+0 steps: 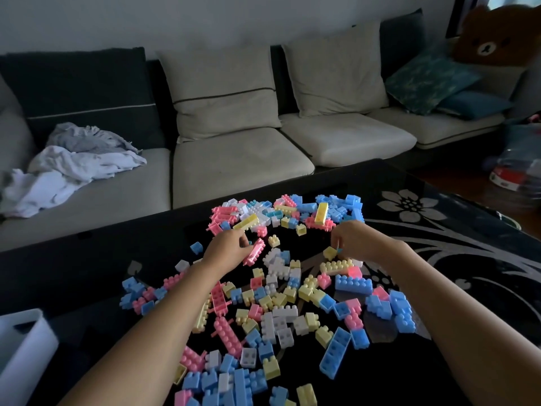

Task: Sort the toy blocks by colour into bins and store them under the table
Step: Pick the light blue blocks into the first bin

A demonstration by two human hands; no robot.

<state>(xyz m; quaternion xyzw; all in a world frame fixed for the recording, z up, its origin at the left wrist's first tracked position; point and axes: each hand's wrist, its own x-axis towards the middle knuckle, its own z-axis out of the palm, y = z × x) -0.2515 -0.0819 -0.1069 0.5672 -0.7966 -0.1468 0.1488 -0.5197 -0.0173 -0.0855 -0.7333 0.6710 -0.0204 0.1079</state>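
Pastel toy blocks in pink, blue, yellow and white lie scattered in a wide heap (281, 291) over the black glass table (439, 361). My left hand (225, 247) reaches into the far part of the heap and its curled fingers hold a long pink block (255, 252). My right hand (355, 240) is beside it to the right, fingers curled down, pinching a small yellow block (330, 252). A white bin (22, 350) stands at the table's near left corner, partly cut off by the frame edge.
A grey and dark sofa (240, 159) runs along the far side of the table, with beige cushions, crumpled clothes (67, 165) at its left and a brown bear plush (497, 36) at the right. A bag of things (515, 171) sits on the floor at the right.
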